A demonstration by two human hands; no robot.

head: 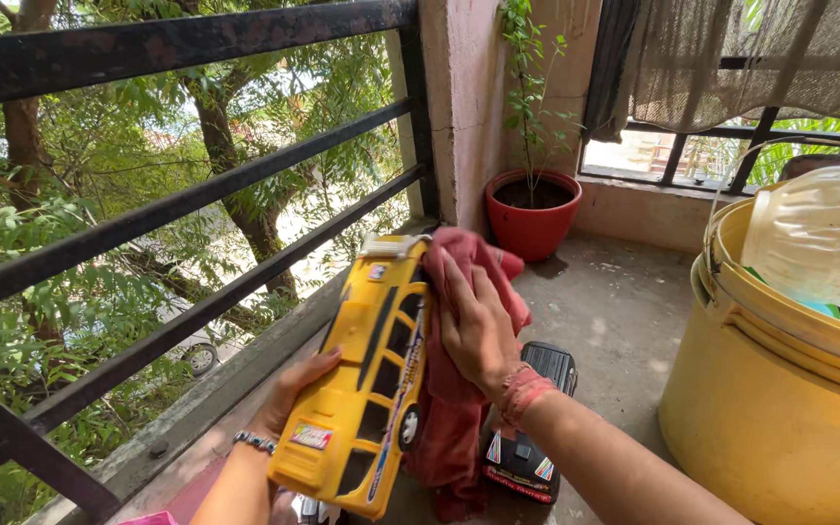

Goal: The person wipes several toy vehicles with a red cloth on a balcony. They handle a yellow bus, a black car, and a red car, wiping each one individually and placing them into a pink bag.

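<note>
Grip on the left side: the left hand (289,399) cups the underside of one yellow toy bus (367,374) from beneath, fingers curled round its lower edge, holding it tilted with its windowed side turned up toward the camera. That support appears to steady the bus so pressure can be put on it from above. A beaded bracelet (255,442) sits on this wrist.

The bus is held in the air just inside the black metal railing (196,199), above the concrete ledge (206,408); trees and a parked vehicle lie beyond the bars.

The right hand (478,326) lies flat, palm down, pressing one red cloth (454,389) against the upper edge of the bus. The cloth drapes over the bus and hangs down behind it. The fingers are spread and clamp the cloth to the toy rather than closing round it. A red thread band (520,389) circles this wrist.

Below that forearm one black toy car (527,437) rests on the balcony floor (614,311), partly hidden by the cloth.

Further right, one red plant pot (533,212) with a thin green plant stands in the corner against the wall. At the right edge stand yellow buckets (770,408), apparently two nested, with a clear plastic container (819,233) on top.
</note>
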